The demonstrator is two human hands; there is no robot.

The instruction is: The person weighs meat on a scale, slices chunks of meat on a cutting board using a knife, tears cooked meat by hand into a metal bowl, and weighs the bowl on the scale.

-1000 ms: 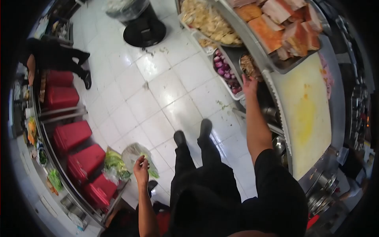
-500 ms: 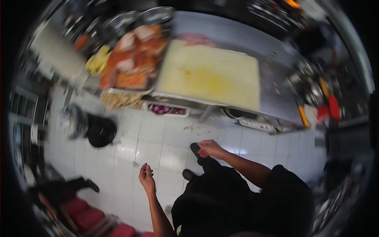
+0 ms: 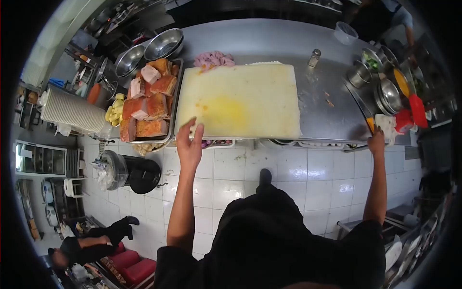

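My left hand [image 3: 189, 147] is raised at the front left corner of a large white cutting board [image 3: 269, 101], fingers apart and holding nothing. Yellow and orange stains mark the board. On the right, my right hand [image 3: 378, 142] is closed over the rear part of the orange handle of a knife [image 3: 369, 124]. The knife lies on the steel table, blade pointing away from me, and part of its handle is hidden by my hand. Beside that hand is a whitish cloth [image 3: 385, 123]. Left of the board, a metal tray [image 3: 177, 91] carries several reddish-skinned meat chunks [image 3: 153, 107].
Behind the board lies a pile of pink meat pieces [image 3: 213, 59]. Metal bowls [image 3: 164, 44] stand back left, a shaker [image 3: 314, 58] back right. Pots and a red-handled spatula [image 3: 417, 110] crowd the right end. A bin [image 3: 115, 169] stands on the floor; a person [image 3: 91, 241] sits lower left.
My body has moved up to the table. My left hand has risen to the board's edge, and my right hand has reached right onto the knife handle.
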